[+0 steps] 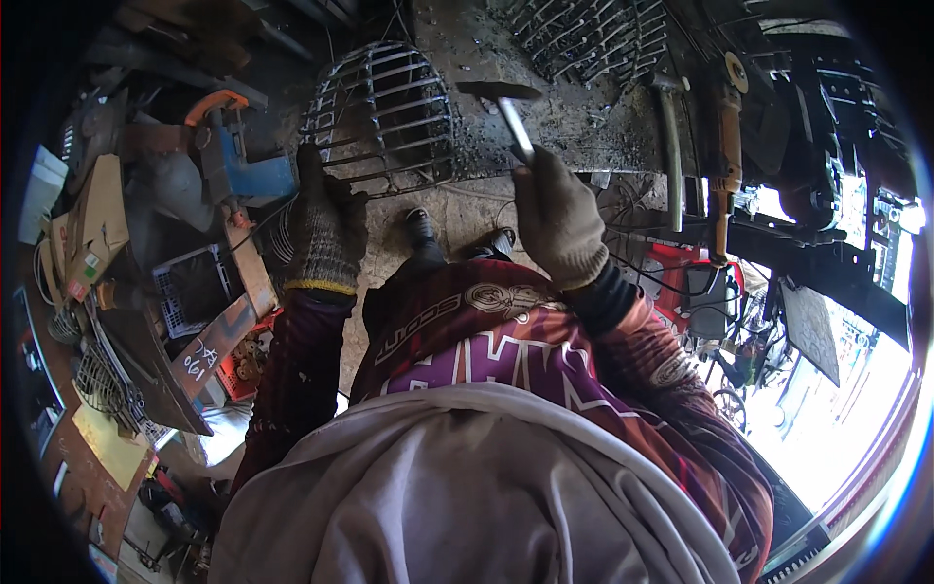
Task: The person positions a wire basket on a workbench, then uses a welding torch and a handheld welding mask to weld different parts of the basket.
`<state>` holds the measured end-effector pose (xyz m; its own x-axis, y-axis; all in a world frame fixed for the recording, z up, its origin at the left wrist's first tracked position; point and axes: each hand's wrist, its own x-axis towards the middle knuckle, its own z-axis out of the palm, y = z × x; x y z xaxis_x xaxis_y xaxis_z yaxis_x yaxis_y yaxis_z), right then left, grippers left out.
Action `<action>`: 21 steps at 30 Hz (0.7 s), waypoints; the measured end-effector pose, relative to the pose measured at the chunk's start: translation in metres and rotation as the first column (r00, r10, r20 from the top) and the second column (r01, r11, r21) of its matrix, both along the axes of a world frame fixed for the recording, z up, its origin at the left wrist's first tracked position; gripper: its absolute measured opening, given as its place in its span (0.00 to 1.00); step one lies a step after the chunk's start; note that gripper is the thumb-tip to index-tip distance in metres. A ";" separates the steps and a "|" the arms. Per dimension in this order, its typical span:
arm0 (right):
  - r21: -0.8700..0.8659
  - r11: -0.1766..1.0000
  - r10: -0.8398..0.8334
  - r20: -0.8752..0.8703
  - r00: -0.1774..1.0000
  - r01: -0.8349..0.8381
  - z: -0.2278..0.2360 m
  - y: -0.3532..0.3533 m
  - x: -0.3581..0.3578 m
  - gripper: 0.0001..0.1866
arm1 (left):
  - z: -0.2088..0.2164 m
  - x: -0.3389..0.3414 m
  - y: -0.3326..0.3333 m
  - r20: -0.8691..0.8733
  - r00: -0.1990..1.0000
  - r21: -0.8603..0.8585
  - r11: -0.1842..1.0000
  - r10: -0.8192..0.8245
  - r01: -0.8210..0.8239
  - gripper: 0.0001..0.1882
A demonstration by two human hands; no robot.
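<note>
My right hand (561, 216), in a grey knitted work glove, is wrapped round the pale handle of a chipping hammer (516, 128). Its long dark head (499, 91) hangs above the worktable, just right of a curved metal grate (409, 93). That grate is made of parallel bars joined to a bent outer frame and stands at the table's near edge. At its near left corner, my left hand (326, 219), also gloved, is closed on the frame. The glove hides exactly how the fingers lie there.
Dark debris covers the worktable (486, 141). Another barred grate (589, 39) lies farther back. An angle grinder (728, 146) and a wooden-handled hammer (671, 146) are at the right. A blue metal tool with an orange handle (238, 161) stands left, above a plastic crate (195, 287).
</note>
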<state>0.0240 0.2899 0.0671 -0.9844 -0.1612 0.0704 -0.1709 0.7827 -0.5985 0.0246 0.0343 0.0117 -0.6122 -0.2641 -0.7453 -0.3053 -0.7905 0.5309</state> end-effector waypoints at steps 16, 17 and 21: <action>-0.036 0.999 -0.018 -0.002 1.000 0.018 0.004 0.000 0.008 0.14 | -0.014 0.007 -0.005 -0.251 0.965 0.172 0.985 0.075 -0.032 0.12; -0.041 0.999 -0.010 -0.002 1.000 0.010 0.004 -0.001 0.008 0.14 | -0.012 0.004 -0.006 -0.172 0.985 0.130 0.991 0.031 -0.009 0.12; -0.113 0.989 -0.079 0.120 0.990 0.092 -0.003 0.001 0.002 0.13 | -0.006 0.008 -0.004 -0.223 0.974 0.184 0.983 0.044 -0.002 0.12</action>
